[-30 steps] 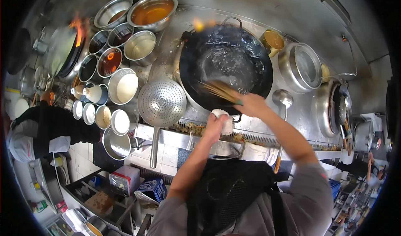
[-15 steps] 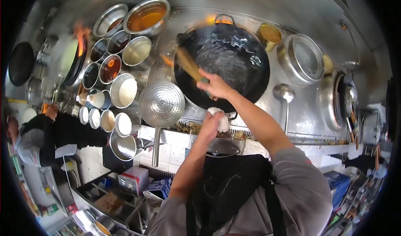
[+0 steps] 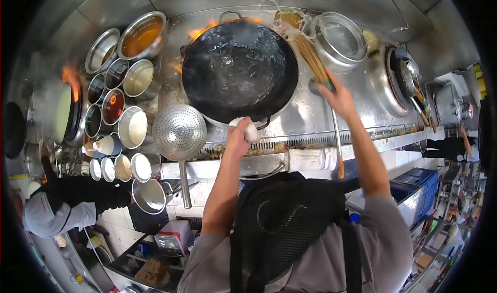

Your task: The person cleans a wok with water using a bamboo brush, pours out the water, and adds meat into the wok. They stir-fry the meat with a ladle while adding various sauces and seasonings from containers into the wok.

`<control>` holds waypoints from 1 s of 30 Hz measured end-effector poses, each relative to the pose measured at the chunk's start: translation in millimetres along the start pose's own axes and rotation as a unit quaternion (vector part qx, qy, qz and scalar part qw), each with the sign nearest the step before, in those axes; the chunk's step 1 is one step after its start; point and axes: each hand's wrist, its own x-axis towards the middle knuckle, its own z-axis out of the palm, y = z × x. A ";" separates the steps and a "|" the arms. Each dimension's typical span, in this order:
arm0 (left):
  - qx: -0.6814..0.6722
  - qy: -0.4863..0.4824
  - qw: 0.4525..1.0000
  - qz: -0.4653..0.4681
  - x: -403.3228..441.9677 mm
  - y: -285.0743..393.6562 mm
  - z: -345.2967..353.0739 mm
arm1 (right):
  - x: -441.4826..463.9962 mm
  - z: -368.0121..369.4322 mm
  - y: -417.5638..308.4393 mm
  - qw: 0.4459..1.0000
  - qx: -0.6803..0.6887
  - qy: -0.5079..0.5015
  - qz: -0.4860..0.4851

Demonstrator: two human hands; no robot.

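A large black wok [image 3: 240,75] sits over a lit burner, with a little water moving in its bottom. My left hand [image 3: 237,140] is closed on a folded white cloth [image 3: 251,133] at the wok's near rim, beside its loop handle. To the right of the wok, my right hand [image 3: 339,97] grips a bamboo wok brush [image 3: 309,54], its bristles pointing away from me. Water splashes up around the brush tips. Beneath that hand lies a ladle [image 3: 336,135], its bowl partly covered by the brush.
A perforated strainer [image 3: 179,130] lies left of the wok. Farther left stand several metal pots of sauces and powders, including a bowl of amber liquid [image 3: 142,36]. A round metal pot [image 3: 341,36] stands at right. Flames show behind the wok. Another person [image 3: 54,212] works at far left.
My right hand has swung the brush from over the wok's left side to the right, flinging water. The wok now appears farther left as the view has shifted. The cloth remains in my left hand.
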 end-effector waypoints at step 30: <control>0.557 0.219 0.670 0.438 -61.9 -90.9 70.5 | -16.8 -25.7 0.1 0.701 0.669 -0.200 0.146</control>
